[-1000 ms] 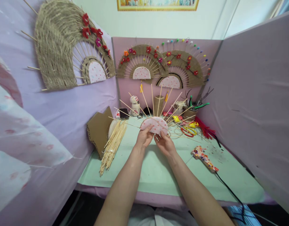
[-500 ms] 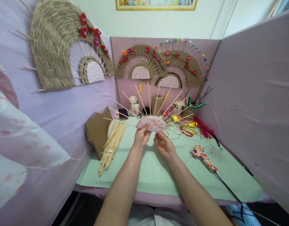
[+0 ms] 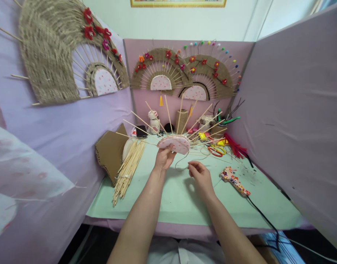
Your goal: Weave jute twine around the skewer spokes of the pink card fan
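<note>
My left hand (image 3: pixel 163 158) grips the lower edge of a pink dotted half-disc (image 3: pixel 175 143) with several wooden skewers fanning out of its top, held above the green table (image 3: pixel 168 198). My right hand (image 3: pixel 200 176) hangs lower and to the right, apart from the disc, fingers pinched on a thin jute string (image 3: pixel 182 160) that loops up to the disc.
A bundle of skewers (image 3: pixel 128 168) and brown cardboard pieces (image 3: pixel 110 152) lie at the left. A patterned glue gun (image 3: pixel 234 180) with black cord lies at the right. Scissors (image 3: pixel 215 150), red pipe cleaners (image 3: pixel 234 146), twine roll (image 3: pixel 182 121) stand behind. Woven fans (image 3: pixel 160 71) hang on the panels.
My right hand has let go of the disc and dropped down and right, drawing out the string. My left hand keeps holding the disc, tilted flatter.
</note>
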The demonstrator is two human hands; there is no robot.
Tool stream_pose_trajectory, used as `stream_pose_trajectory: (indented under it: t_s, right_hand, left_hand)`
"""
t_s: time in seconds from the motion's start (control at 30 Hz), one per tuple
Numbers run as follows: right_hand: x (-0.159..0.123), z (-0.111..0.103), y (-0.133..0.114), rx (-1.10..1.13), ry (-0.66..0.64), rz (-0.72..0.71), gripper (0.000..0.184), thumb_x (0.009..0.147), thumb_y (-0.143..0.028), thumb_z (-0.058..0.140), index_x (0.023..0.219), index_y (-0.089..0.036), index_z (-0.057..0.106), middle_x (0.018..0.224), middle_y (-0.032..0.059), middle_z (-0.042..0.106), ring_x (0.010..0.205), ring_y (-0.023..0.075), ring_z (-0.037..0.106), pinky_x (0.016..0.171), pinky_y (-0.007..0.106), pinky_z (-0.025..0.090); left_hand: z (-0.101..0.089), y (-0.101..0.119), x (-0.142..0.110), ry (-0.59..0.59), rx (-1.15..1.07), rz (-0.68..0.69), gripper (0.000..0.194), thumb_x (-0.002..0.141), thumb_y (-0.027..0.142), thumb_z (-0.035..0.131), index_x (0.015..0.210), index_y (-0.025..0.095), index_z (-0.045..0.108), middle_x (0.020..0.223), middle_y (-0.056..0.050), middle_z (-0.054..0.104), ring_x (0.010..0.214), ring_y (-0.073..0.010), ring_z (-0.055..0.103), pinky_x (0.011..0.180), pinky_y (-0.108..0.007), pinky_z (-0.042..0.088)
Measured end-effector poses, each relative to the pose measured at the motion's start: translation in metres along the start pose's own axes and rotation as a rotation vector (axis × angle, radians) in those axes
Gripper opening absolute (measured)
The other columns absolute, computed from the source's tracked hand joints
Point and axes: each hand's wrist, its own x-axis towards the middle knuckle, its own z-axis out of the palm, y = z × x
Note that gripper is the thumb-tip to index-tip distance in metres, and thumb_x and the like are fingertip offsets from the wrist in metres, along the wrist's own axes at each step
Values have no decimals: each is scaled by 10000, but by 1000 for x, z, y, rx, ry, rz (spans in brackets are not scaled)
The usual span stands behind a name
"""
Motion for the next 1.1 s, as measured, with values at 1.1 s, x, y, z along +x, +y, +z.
stream_pose_trajectory:
  t_s: [1.1]
  right_hand:
    - [12, -165, 2, -1575, 177, 107, 601, 810, -514, 549, 1293, -157, 548, 1110, 215, 611, 961, 355, 587, 755, 430, 453]
  left_hand:
    - [6, -6, -9, -139, 91, -36, 301, 604, -13, 693, 784, 221, 633, 1024, 18, 686, 1087, -211, 594, 1008, -435, 375]
